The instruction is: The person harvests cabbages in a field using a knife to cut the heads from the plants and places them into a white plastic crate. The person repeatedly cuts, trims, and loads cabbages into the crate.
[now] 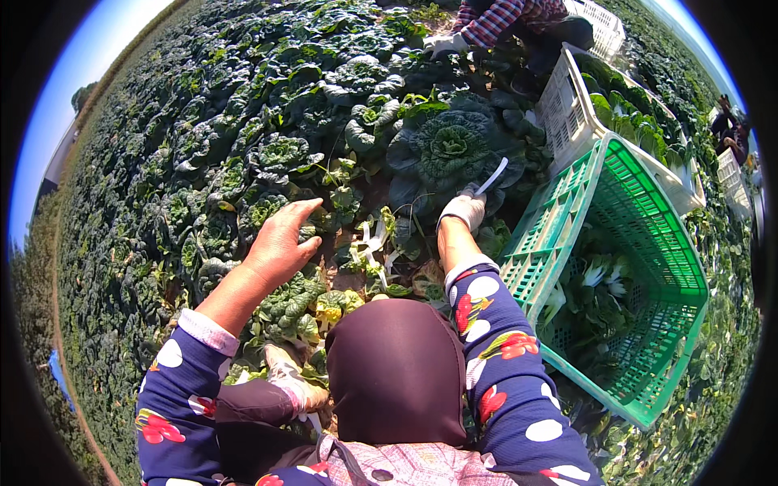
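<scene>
My left hand (285,240) is bare and held over the leafy plants, fingers apart, with nothing in it. A pale glove covers my right hand (467,208), which grips what looks like a knife (492,176); its narrow, whitish end points up and right. Just beyond that hand, a large dark-green rosette of leafy greens (453,146) spreads over the soil. Between my hands lie pale cut stalks and leaf scraps (374,240). Yellowing leaves (337,307) sit in front of my knee (395,370).
A tilted green plastic crate (684,255) at my right holds some cut greens (598,285). Behind it stands a white crate (568,100) full of greens. A co-worker's gloved hand (447,44) reaches among the plants ahead. Dense rows of greens (182,140) extend to the left.
</scene>
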`<action>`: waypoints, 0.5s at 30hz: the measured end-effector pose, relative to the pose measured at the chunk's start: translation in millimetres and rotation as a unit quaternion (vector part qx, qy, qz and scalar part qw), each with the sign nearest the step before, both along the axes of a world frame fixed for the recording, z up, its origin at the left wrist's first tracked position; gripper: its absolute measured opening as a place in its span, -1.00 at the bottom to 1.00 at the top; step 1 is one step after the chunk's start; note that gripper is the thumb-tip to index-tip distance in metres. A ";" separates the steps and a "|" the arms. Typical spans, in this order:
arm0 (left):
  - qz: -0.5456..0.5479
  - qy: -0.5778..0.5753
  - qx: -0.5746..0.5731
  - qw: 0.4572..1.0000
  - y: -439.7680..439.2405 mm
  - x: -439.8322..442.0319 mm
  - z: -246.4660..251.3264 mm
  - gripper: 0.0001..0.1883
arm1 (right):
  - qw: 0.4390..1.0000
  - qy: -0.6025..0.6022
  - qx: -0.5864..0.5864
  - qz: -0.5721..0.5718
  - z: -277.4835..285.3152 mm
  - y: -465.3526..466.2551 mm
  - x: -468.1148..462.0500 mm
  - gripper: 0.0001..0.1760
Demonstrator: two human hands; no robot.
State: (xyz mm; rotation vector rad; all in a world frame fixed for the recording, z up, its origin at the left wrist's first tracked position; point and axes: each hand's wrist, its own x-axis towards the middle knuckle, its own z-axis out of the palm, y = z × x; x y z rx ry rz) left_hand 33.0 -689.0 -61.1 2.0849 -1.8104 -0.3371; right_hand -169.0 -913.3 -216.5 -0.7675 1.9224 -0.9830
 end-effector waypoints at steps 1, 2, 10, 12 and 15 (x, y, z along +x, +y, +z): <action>-0.020 0.027 -0.008 0.999 -21.9 -10.5 -4.7 -0.35 | 0.999 0.038 0.002 -0.017 2.0 -11.4 -6.4 -0.69; -0.029 0.050 -0.007 0.998 -43.3 -16.2 -12.7 -0.34 | 0.998 0.054 -0.014 -0.032 -8.3 -29.5 -13.6 -0.61; -0.151 0.074 -0.055 0.984 -176.6 -49.1 -72.7 -0.30 | 0.936 0.268 -0.180 0.142 -18.1 -143.7 -77.2 -0.72; -0.172 0.054 -0.062 0.982 -210.1 -61.7 -91.6 -0.25 | 0.936 0.285 -0.106 0.177 -26.0 -158.4 -86.6 -0.66; -0.217 0.055 -0.055 0.973 -259.9 -84.7 -111.9 -0.18 | 0.952 0.232 -0.087 0.181 -65.8 -171.3 -107.1 -0.64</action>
